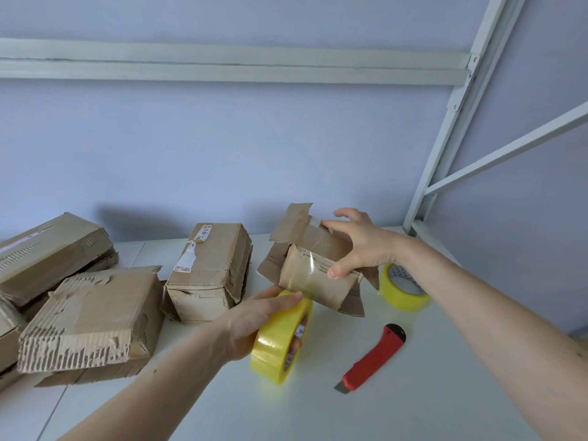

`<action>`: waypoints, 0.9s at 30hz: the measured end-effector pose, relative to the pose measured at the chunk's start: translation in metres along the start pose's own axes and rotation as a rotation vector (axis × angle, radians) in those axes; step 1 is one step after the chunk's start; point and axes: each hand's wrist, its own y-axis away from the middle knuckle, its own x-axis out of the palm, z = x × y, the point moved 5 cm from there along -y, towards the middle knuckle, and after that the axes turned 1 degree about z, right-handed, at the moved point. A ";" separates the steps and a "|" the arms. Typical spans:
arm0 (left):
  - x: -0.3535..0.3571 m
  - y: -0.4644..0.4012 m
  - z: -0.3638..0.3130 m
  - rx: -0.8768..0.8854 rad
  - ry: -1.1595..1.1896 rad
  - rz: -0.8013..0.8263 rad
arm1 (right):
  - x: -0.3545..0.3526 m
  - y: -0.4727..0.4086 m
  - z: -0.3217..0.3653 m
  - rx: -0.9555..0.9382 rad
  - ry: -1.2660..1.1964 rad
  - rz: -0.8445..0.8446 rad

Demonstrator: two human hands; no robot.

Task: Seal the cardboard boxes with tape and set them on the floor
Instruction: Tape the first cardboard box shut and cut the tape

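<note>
The box (313,265) sits tilted above the white counter (413,393), flaps loose, with clear tape laid over its top and front face. The right hand (359,246) grips it from the right, fingers curled over the top and thumb pressed on the front. The left hand (257,319) holds a yellow tape roll (280,342) just below the box, fingers through the core; its strip runs up onto the box. A second roll (402,289) lies behind the right wrist. A red knife (374,358) lies on the counter near the front, blade extended. Three other boxes (89,319) stand to the left.
</note>
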 end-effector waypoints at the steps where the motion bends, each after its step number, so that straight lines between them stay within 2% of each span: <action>1: 0.000 -0.001 0.001 -0.008 0.013 -0.025 | -0.001 0.001 0.003 -0.021 0.026 -0.034; 4: -0.001 -0.002 -0.001 -0.042 0.063 -0.081 | 0.007 0.007 0.011 -0.045 -0.032 0.029; 6: 0.001 -0.001 -0.004 -0.056 0.072 -0.078 | 0.017 0.011 0.019 -0.032 0.050 0.050; 9: 0.005 0.001 -0.005 -0.071 0.067 -0.064 | 0.026 0.010 0.031 -0.047 0.265 -0.209; 11: 0.007 0.000 -0.005 -0.074 0.069 -0.054 | 0.031 0.006 0.033 -0.071 0.313 -0.332; 17: 0.005 0.000 -0.007 -0.021 0.031 -0.022 | 0.033 0.004 0.038 -0.150 0.404 -0.558; 22: 0.009 0.004 -0.012 0.014 0.056 0.089 | 0.018 0.006 0.041 -0.174 0.435 -0.588; 25: 0.009 0.003 -0.015 -0.004 0.007 0.087 | 0.010 0.005 0.040 -0.102 0.368 -0.528; 27: 0.008 0.004 -0.006 -0.053 -0.067 0.104 | -0.010 0.003 0.025 0.037 0.137 -0.574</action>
